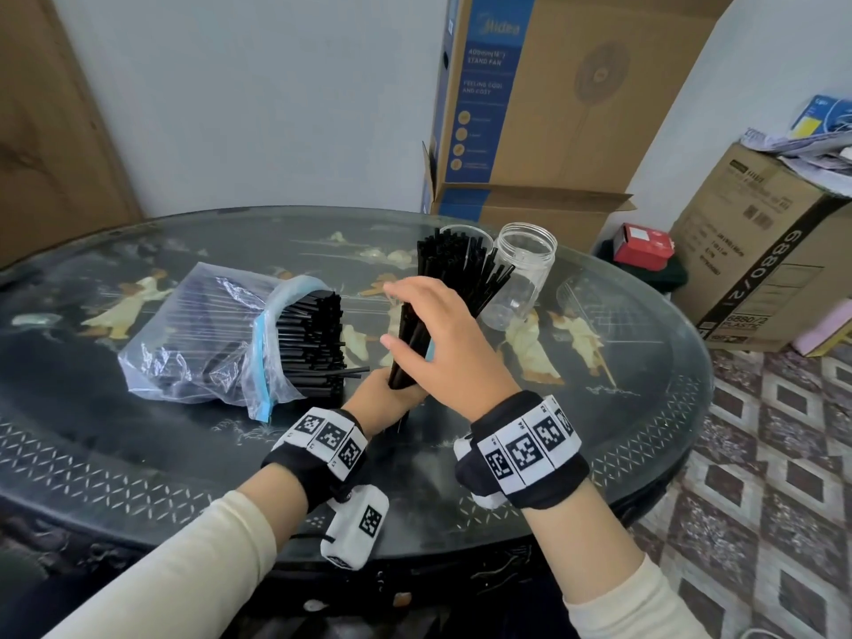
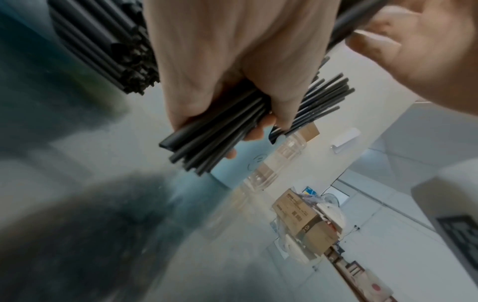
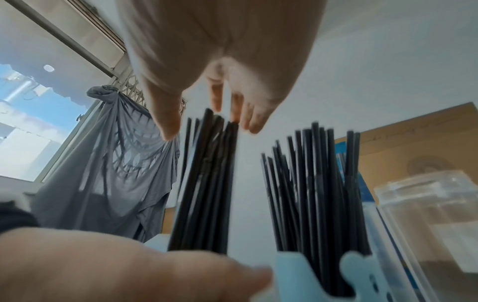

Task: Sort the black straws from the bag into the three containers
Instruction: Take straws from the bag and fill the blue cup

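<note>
The left hand point(image 1: 385, 394) grips the lower end of a bundle of thin black plastic straws point(image 1: 417, 336), its fingers point(image 2: 254, 132) curled tightly round them, and holds the bundle nearly upright above the dark glass-topped bench point(image 1: 138, 454), tilted a little so the tops lean away from the person. The right hand point(image 1: 442, 334) lies against the right side of the bundle, higher up than the left; its fingers point(image 3: 248, 114) are straight and loosely spread, their tips at the straws' upper ends, and they clasp nothing. So the long axis runs from the left fist below up to the right fingertips. Just beyond and to the right of the bundle stands a pale blue container point(image 3: 310, 271) already bristling with upright black straws point(image 1: 465, 265), and beside that, further right, a clear plastic jar point(image 1: 523, 274) with nothing in it; a third container cannot be made out for certain. The clear zip bag with a blue seal point(image 1: 207, 334) lies on its side to the left, still packed with straws, its mouth towards the hands. In my judgement the right hand is the nearer to the containers, and the bundle would go in tip down.
</note>
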The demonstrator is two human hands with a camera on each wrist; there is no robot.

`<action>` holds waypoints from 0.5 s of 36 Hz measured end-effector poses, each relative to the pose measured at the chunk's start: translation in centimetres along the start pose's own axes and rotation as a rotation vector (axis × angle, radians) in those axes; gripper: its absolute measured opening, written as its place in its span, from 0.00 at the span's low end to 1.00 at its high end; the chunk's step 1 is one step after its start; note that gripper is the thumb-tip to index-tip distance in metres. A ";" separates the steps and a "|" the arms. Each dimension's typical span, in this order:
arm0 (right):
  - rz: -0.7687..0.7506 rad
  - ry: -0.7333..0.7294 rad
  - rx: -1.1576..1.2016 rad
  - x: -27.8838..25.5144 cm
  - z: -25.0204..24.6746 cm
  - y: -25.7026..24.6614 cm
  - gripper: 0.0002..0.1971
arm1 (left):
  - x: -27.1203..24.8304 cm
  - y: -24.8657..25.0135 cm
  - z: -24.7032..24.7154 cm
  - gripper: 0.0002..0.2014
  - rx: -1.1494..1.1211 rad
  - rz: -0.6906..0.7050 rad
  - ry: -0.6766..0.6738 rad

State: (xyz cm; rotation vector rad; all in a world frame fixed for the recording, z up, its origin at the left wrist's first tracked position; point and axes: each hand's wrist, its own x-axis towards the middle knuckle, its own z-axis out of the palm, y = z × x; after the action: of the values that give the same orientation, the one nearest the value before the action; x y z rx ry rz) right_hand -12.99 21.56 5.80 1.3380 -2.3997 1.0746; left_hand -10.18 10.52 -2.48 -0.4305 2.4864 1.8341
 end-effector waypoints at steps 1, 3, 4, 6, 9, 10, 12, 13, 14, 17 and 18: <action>0.001 0.018 0.012 0.0 -0.2 -0.1 0.27 | 0.1 0.1 -0.1 0.09 0.004 0.025 0.018; 0.008 0.104 0.014 0.0 -0.8 -0.3 0.34 | 0.3 0.4 -0.4 0.10 -0.030 0.046 0.049; 0.032 0.146 0.017 0.0 -1.2 -0.4 0.37 | 0.4 0.6 -0.6 0.12 -0.067 0.047 0.074; 0.117 0.159 0.043 0.0 -1.9 -0.6 0.43 | 0.5 0.8 -1.2 0.12 -0.115 0.089 0.102; 0.208 0.002 0.056 -0.1 -2.7 -0.4 0.52 | 0.2 1.6 -2.0 0.03 0.002 0.207 -0.050; 0.228 -0.059 0.049 -0.1 -2.9 -0.3 0.53 | 0.1 1.9 -2.3 0.05 0.076 0.216 -0.151; 0.269 -0.141 0.047 -0.1 -3.2 -0.3 0.48 | -0.4 2.5 -2.7 0.15 0.183 0.209 -0.359; 0.290 -0.175 0.054 -0.2 -3.3 -0.3 0.43 | -0.6 2.8 -2.9 0.16 0.224 0.195 -0.427; 0.306 -0.216 0.059 -0.3 -3.2 -0.3 0.37 | -0.9 3.3 -2.9 0.15 0.249 0.209 -0.465; 0.317 -0.284 0.187 -0.7 -2.5 -0.2 0.17 | -1.1 4.2 -2.8 0.14 0.230 0.296 -0.533; 0.313 -0.270 0.242 -0.9 -2.4 -0.3 0.10 | -1.1 4.3 -2.6 0.14 0.191 0.325 -0.537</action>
State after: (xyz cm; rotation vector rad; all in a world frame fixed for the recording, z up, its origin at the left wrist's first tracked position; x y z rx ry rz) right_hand -12.69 23.67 7.28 1.2761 -2.8250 1.3814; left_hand -9.73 9.43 2.53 0.4417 2.3946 1.5027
